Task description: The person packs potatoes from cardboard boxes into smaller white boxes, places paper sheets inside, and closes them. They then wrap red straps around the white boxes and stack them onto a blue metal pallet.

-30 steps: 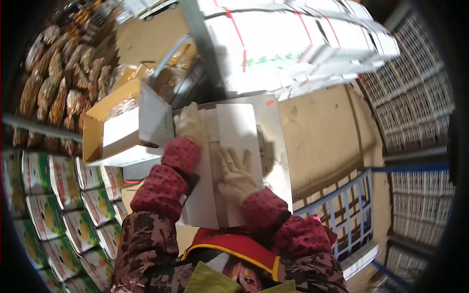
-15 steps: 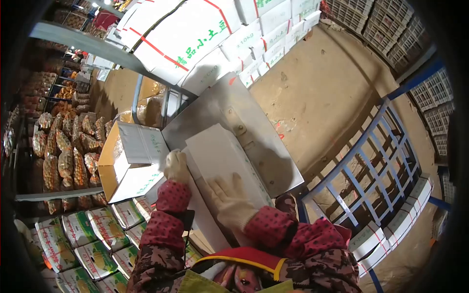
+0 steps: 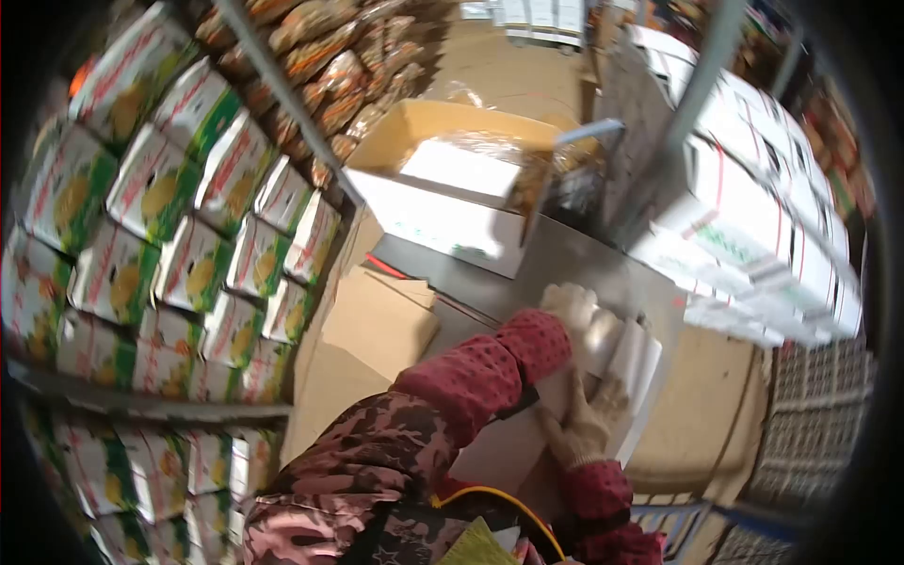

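Observation:
A white carton [image 3: 638, 358] lies on the grey metal table in front of me, partly covered by my hands and sleeves. My left hand [image 3: 569, 306], in a pale glove, is bent over the carton's far end with its fingers curled at the edge. Nearer to me, my right hand [image 3: 589, 426], also gloved, rests against the carton with its thumb apart from the fingers. Motion blur softens the fingertips of both hands. Beyond my left hand stands an open carton [image 3: 443, 226] with white sides, a brown inside and clear plastic in it.
Brown cardboard sheets [image 3: 381, 320] lie left of my left forearm. Printed cartons [image 3: 193, 259] are stacked along the left, with bagged produce [image 3: 330, 71] behind a metal rail. White strapped cartons [image 3: 744, 217] stand at the right behind a metal post [image 3: 683, 132]. Grey crates [image 3: 819, 424] stand farther right.
My view has swung left, bringing the open carton and printed cartons nearer the centre. Both hands stay at the white carton, and my right hand now sits closer to my left.

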The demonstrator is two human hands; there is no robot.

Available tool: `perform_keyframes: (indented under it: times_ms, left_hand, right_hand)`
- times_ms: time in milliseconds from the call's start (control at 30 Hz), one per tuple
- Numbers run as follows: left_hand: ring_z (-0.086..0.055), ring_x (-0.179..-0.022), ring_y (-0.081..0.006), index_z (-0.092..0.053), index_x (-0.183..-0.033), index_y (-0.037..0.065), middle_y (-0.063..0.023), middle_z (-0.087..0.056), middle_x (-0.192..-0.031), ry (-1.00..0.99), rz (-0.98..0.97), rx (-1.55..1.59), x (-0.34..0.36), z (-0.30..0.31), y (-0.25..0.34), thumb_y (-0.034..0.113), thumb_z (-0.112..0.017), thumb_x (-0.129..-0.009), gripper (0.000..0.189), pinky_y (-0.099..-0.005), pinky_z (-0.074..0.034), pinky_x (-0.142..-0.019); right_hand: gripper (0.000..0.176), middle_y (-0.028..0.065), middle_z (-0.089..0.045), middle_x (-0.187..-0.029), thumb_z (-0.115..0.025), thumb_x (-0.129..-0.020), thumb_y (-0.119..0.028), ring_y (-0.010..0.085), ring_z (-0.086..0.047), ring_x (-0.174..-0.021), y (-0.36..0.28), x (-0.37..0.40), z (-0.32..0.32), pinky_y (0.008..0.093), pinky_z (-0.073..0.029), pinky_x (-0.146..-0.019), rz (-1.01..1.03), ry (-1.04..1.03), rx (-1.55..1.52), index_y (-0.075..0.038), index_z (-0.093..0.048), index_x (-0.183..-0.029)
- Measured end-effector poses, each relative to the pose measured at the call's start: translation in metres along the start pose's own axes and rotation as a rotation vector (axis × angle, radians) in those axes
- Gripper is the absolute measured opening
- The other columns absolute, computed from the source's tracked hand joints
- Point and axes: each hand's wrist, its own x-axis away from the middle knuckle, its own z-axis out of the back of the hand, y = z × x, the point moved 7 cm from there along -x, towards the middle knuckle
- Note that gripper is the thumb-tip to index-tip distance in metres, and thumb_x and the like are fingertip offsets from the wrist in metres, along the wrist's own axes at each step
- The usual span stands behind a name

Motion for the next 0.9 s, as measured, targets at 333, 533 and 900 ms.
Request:
perform_keyframes:
  times_ms: [333,533,900]
  left_hand:
    - [-0.036,-0.143,-0.0372,-0.050,-0.144,0.014,-0.0146,-0.047,-0.149,0.277,0.479,-0.339,0.148,0.030,-0.391,0.050,-0.062,-0.086,0.069,-0.0586,-0.025,-0.115]
    - [-0.038,-0.141,-0.0377,-0.049,-0.146,0.016,-0.0123,-0.049,-0.149,0.015,0.293,-0.336,0.163,0.017,-0.418,0.057,-0.053,-0.090,0.069,-0.0616,-0.026,-0.112]
    - [-0.070,-0.087,-0.0257,-0.073,-0.111,0.000,-0.0148,-0.075,-0.095,0.054,0.949,0.628,0.119,-0.064,-0.737,0.041,-0.069,-0.085,0.049,-0.0417,-0.054,-0.081]
  right_hand:
    - [0.080,0.0410,-0.023,-0.156,-0.072,-0.077,-0.051,0.0585,-0.020,-0.145,-0.016,-0.008,-0.018,0.0620,-0.016,-0.120,0.066,0.032,0.185,-0.012,-0.056,-0.144]
    - [0.084,0.0386,-0.021,-0.159,-0.070,-0.081,-0.056,0.0571,-0.019,-0.147,-0.018,-0.012,-0.023,0.0624,-0.018,-0.119,0.040,0.032,0.260,-0.015,-0.049,-0.151]
    - [0.081,0.0417,-0.018,-0.157,-0.072,-0.075,-0.059,0.0606,-0.016,-0.146,0.000,-0.011,-0.026,0.0649,-0.015,-0.119,0.004,0.012,0.255,-0.016,-0.056,-0.142]
